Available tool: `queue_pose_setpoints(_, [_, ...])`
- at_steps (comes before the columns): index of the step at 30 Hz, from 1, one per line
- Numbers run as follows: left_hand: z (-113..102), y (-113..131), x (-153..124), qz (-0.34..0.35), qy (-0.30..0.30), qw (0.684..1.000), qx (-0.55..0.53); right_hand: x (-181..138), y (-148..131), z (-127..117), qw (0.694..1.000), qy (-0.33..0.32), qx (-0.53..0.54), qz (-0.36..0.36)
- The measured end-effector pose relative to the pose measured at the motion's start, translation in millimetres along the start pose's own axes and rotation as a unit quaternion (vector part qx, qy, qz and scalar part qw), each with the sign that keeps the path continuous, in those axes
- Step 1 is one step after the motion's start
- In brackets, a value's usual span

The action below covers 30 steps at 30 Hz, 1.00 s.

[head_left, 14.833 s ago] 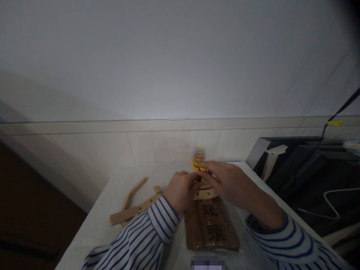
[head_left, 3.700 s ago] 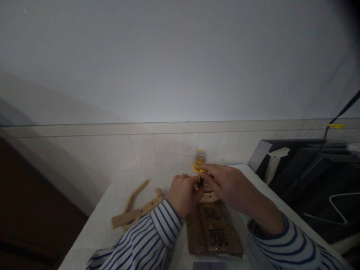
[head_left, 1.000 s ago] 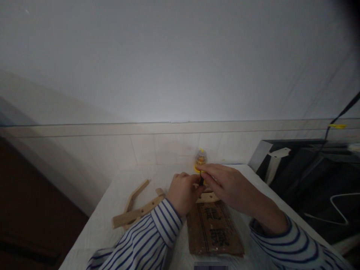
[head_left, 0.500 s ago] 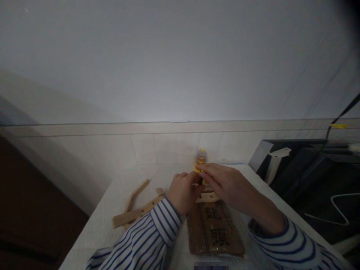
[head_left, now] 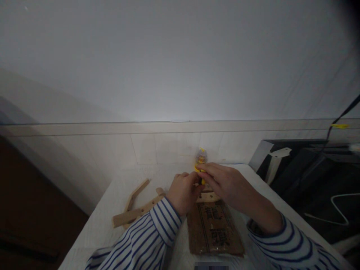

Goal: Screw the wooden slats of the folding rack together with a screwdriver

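My left hand [head_left: 184, 193] and my right hand [head_left: 225, 183] meet above the back part of the table, fingers closed in a pinch. Between them is a small yellow-and-black piece [head_left: 203, 181], mostly covered by the fingers, so its kind is unclear. My right fingertips are on its upper end, my left fingers around its lower part. Just under the hands lies a pale wooden strip with holes [head_left: 209, 197], partly hidden. Behind the fingers stands a clear bag-like container with yellow bits [head_left: 201, 155].
A brown wrapped slab with dark characters [head_left: 215, 228] lies in front of the hands on the white-covered table [head_left: 104, 213]. Left of my sleeve are joined wooden bars [head_left: 132, 216]. Dark panels [head_left: 323, 168] lean at the right, and a wall [head_left: 180, 75] rises behind.
My right hand's fingers have shifted very slightly at the top of the yellow-and-black piece. My left hand and the wooden parts stay in place.
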<state>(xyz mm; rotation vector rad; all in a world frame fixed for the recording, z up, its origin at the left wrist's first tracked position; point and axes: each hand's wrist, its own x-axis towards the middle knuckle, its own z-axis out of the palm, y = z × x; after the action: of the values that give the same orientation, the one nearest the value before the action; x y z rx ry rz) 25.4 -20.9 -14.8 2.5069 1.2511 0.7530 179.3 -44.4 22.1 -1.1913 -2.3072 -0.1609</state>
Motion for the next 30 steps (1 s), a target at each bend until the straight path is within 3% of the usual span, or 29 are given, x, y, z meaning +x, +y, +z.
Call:
queue_pose_setpoints(23, [-1.5, 2.8, -1.0, -0.001, -0.002, 1.000, 0.009, 0.4, 0.4, 2.8, 1.000, -0.006, 0.008, 0.018])
queue_pose_setpoints(30, [3.6, -1.2, -0.3, 0.001, 0.021, 1.000, 0.012, -0.3, 1.5, 3.4, 1.000, -0.005, 0.003, 0.009])
